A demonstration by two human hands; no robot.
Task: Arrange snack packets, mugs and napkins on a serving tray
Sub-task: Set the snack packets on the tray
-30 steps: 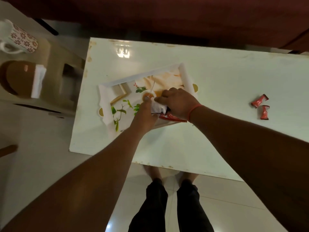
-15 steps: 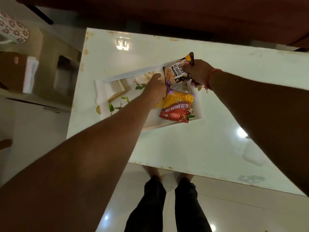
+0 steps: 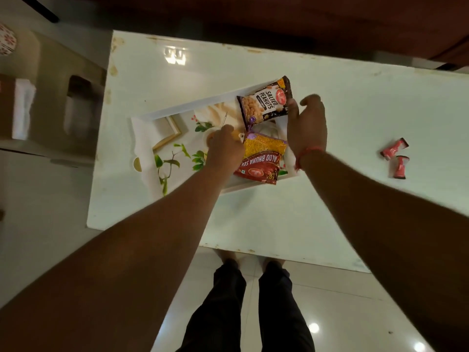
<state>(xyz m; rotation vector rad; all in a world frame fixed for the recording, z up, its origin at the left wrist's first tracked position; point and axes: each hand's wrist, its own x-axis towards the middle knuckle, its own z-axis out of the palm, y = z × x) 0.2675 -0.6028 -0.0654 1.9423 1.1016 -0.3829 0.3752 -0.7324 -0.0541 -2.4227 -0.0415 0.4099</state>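
Note:
A white serving tray with a printed plant picture lies on the white table. A dark salted peanuts packet rests tilted at the tray's far right corner. Below it lies a yellow and red aloo bhujia sev packet. My right hand hovers beside the peanuts packet with fingers apart, only the thumb touching the packet's right edge. My left hand is curled at the upper left corner of the sev packet and seems to grip it.
Two small red sachets lie on the table to the right. A low stool at the left carries white napkins and a patterned mug. My legs stand at the table's near edge.
A second ago both hands covered the packets. Half a second ago my right hand gripped the peanuts packet; now its fingers have opened and the packet rests at the tray's far corner.

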